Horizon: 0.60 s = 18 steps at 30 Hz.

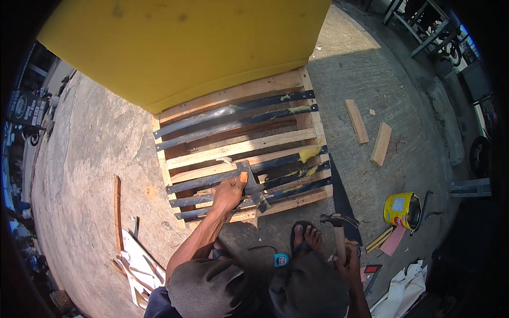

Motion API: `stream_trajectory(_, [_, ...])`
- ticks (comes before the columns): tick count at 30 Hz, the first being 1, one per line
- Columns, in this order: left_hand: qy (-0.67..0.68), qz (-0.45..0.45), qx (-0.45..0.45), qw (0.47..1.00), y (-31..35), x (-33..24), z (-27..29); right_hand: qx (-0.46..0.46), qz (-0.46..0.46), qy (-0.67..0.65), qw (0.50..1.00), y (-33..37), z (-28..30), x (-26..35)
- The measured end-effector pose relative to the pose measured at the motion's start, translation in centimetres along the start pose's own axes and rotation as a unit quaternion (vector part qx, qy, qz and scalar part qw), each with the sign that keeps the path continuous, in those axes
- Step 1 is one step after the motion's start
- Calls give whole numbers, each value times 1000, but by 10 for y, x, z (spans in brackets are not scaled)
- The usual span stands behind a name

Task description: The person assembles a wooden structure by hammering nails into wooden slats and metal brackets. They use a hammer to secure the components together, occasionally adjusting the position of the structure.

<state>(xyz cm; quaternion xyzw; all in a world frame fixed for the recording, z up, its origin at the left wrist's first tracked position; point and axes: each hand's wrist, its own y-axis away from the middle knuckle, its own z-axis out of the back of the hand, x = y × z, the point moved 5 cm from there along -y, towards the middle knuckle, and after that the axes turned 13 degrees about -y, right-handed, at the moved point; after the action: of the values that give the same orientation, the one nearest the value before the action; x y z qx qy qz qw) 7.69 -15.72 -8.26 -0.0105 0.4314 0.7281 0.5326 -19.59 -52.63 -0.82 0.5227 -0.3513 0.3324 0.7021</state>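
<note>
- Closest to the lens were my bent knees (254, 286) in dark cloth, with my sandalled foot (306, 237) on the concrete floor (90, 159) just short of the wooden frame (241, 148).
- At the frame's near edge my left hand (229, 193) was closed around the orange handle of a metal square (253, 185), whose dark blade lay across the near slats.
- Low at my right side, my right hand (347, 259) was wrapped around the wooden shaft of a claw hammer (339, 225), its head up and just off the frame's near right corner.
- Between my feet lay a blue tape measure (281, 259) on the floor.
- Dark rubber straps (238, 114) ran across the frame from its left edge to its right edge.
- Over the frame's far edge stood a yellow foam slab (185, 42).
- Right of the frame, well apart from it, two short wood offcuts (366, 130) lay on the floor; nearer me sat a yellow can (400, 209).
- Left of my knee lay a heap of thin wood strips (135, 259).
</note>
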Motion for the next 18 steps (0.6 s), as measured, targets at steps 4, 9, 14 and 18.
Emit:
stream_trajectory(4, [-9, 0, -8, 1000, -6, 6, -8, 19, 237, 133, 962, -70, -74, 70])
stream_trajectory(9, [32, -1, -22, 999, -3, 1, -7, 49, 451, 225, 863, -120, -154, 127])
stream_trajectory(14, [-20, -44, -90, 995, 6, -10, 0, 65, 404, 304, 861, -141, -176, 132])
stream_trajectory(18, [-43, -43, -60, 996, 1, -8, -2, 45, 478, 276, 832, -135, -171, 132])
